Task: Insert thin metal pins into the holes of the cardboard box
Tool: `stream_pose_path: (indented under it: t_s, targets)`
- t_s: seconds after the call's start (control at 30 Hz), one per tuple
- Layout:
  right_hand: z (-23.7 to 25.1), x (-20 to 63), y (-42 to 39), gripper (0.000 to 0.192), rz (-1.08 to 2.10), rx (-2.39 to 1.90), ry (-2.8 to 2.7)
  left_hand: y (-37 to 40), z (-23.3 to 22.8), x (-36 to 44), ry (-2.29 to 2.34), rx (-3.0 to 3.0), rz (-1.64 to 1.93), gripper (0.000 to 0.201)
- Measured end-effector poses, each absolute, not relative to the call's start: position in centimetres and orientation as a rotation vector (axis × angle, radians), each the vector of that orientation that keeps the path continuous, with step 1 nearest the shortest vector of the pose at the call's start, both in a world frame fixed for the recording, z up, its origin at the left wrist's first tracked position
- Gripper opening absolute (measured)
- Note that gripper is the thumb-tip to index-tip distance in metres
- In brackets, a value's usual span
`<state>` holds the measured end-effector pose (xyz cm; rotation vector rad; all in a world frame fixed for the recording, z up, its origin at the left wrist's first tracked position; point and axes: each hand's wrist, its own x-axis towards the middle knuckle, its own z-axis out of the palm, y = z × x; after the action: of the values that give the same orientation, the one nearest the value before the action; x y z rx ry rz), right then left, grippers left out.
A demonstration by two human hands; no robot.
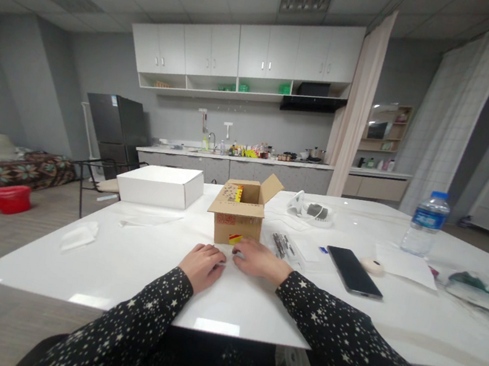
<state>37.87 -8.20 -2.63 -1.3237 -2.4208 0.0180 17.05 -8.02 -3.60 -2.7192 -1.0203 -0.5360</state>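
My left hand (204, 265) rests low over the white table (138, 284), its fingers curled together. A small pale bit shows at its fingertips, too small to name. Just right of it, my right hand (258, 260) is also closed, with a pale, unclear bit under its bent fingers. Directly beyond both hands stands a small brown cardboard box (238, 222) with its flaps up. A clear plastic bag of thin dark pieces (283, 246) lies to the right of the box, near my right wrist.
A white box (162, 185) stands at back left, with a crumpled tissue (80, 235) nearer. On the right lie a black phone (354, 271), a white sheet (404, 266), a white corded device (312, 210) and a green-and-clear bundle (484, 290). A water bottle (426, 223) stands there.
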Motion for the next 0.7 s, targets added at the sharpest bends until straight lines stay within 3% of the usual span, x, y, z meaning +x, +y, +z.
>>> stream_pose_path:
  t_s: [0.43, 0.7]
  targets:
    - [-2.7, 37.8, -8.0, 0.022, 0.021, -1.331, -2.422, -7.9, -3.6, 16.7, -1.101, -2.676, -0.538, 0.017]
    - [-2.6, 37.9, -8.1, 0.022, 0.047, -1.319, -2.413, -9.4, -0.3, 17.8, -0.896, -2.572, -0.805, 0.020]
